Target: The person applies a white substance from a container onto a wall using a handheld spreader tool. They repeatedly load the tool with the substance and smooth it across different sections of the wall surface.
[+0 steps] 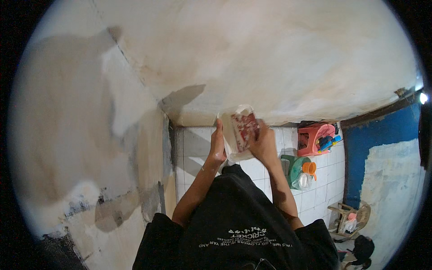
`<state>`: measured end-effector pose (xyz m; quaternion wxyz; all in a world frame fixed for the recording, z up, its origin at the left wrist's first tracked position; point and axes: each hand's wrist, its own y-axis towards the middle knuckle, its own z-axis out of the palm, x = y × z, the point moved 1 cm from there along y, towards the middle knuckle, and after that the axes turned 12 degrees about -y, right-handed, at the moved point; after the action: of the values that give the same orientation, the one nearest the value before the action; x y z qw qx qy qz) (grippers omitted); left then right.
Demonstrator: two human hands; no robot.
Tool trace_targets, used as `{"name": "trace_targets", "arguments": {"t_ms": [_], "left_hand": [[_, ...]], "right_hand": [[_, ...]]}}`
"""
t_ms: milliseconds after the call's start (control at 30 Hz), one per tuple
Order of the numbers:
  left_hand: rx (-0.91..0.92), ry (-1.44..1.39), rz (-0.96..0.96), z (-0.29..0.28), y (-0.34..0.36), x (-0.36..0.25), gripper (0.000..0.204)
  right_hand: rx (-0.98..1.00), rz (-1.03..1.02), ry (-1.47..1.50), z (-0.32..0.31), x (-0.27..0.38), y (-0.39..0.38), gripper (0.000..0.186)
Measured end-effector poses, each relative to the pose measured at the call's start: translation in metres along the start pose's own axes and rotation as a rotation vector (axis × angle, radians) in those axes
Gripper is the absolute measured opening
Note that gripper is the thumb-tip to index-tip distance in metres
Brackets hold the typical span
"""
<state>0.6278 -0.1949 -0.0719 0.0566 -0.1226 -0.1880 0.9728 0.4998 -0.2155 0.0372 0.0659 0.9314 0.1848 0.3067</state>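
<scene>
My left hand (218, 144) grips the left side of a white, paste-smeared tub (228, 135) held in front of my body. White smears mark its fingers and wrist. Over the tub, my right hand (264, 143) is closed on a flat red spreader (243, 131) streaked with white paste. The spreader lies at a slant across the tub's opening. Part of its right edge is hidden behind my fingers, which are slightly blurred.
Patchy plastered walls rise ahead and at my left, meeting in a corner. On the white tiled floor (317, 198) at my right stand a pink stool (307, 140) with tools on it and a green jug (293, 173) beside an orange cup (309, 168). A chair (365, 216) lies farther right.
</scene>
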Motion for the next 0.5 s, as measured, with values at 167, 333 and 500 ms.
{"name": "trace_targets", "arguments": {"t_ms": [167, 333, 500], "left_hand": [[0.107, -0.053, 0.033, -0.012, -0.004, -0.005, 0.072], [0.031, 0.054, 0.102, 0.004, -0.017, -0.014, 0.070], [0.104, 0.071, 0.178, 0.011, -0.023, -0.019, 0.066]], "right_hand": [[0.013, 0.130, 0.268, -0.015, 0.005, -0.004, 0.019], [0.070, 0.202, 0.607, -0.008, -0.015, -0.010, 0.025], [0.170, 0.475, 0.943, -0.005, -0.034, -0.015, 0.032]]}}
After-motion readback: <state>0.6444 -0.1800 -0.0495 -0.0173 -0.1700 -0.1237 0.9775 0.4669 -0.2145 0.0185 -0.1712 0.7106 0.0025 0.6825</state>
